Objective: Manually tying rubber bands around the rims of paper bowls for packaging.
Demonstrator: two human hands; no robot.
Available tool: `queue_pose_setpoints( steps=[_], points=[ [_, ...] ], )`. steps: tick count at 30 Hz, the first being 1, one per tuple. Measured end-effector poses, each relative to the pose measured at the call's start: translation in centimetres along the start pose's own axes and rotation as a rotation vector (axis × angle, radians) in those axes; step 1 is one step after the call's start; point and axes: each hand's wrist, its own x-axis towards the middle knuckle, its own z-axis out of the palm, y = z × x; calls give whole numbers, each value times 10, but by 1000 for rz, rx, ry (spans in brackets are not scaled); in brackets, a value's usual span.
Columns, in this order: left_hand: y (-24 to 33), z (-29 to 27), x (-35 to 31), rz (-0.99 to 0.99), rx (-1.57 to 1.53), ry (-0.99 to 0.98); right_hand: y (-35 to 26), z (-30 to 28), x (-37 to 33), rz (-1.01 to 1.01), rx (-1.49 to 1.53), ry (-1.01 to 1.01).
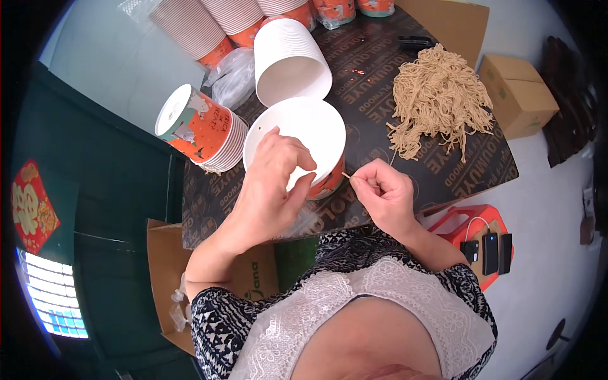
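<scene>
A white-lined paper bucket (316,126) with an orange printed outside stands upright near the table's front edge, mouth up. One small dark hole shows in its wall at the left. My left hand (272,180) is over the bucket's near left rim, fingers curled and thumb apart from the forefinger; I see nothing between them. Just right of the bucket, my right hand (385,193) pinches a beige cord (346,175), whose short end points at the bucket's side. Behind that hand, a thin strand runs up toward a loose heap of beige cords (437,95).
A white bucket stack (294,60) lies on its side behind. Left stands an upside-down stack of orange printed buckets (202,126) beside clear plastic bags (233,79). More stacked buckets (190,28) line the back. A red stool (465,221) with black devices is right; a cardboard box (519,95) sits beyond.
</scene>
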Motion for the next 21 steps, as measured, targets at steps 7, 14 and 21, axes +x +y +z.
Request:
queue_pose_setpoints(
  steps=[7,14,21],
  points=[
    [-7,2,-3,-92,-30,39,10,5,6,18,-9,-2],
    [-10,2,-3,-142,-47,44,10,7,9,9,-22,-18],
    [-11,1,4,-221,-96,-73,11,9,11,20,-17,-39]
  ],
)
